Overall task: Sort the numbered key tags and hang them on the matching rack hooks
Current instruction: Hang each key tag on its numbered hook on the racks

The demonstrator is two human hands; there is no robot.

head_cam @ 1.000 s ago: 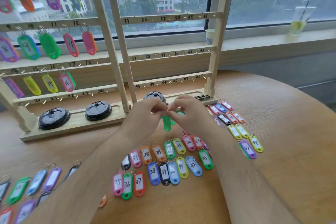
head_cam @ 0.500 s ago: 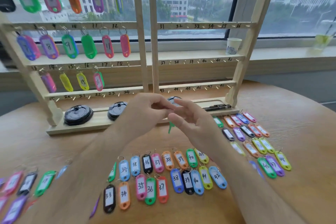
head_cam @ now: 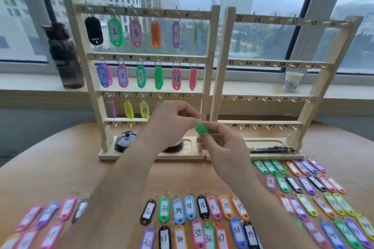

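Observation:
Both hands meet in front of the wooden rack point(head_cam: 208, 62), below hooks 17 and 18. My left hand point(head_cam: 172, 119) pinches the top end of a green key tag point(head_cam: 200, 130), where its ring sits hidden. My right hand point(head_cam: 222, 143) pinches the tag's body from below. Coloured tags hang on the left rack's top three rows; tag 15 point(head_cam: 144, 109) is yellow. The right rack's hooks 25 to 48 hold nothing. Loose numbered tags point(head_cam: 202, 220) lie in rows on the table.
A dark bottle point(head_cam: 64, 54) and a paper cup point(head_cam: 292, 80) stand on the window sill. Two black lids point(head_cam: 124, 141) sit in the left rack's base tray and black pens point(head_cam: 272, 149) in the right one. More tags lie at far right point(head_cam: 315, 192) and far left point(head_cam: 48, 220).
The view has tilted up, showing the rack's top row. Both hands have risen a little with the green tag, staying pinched on it.

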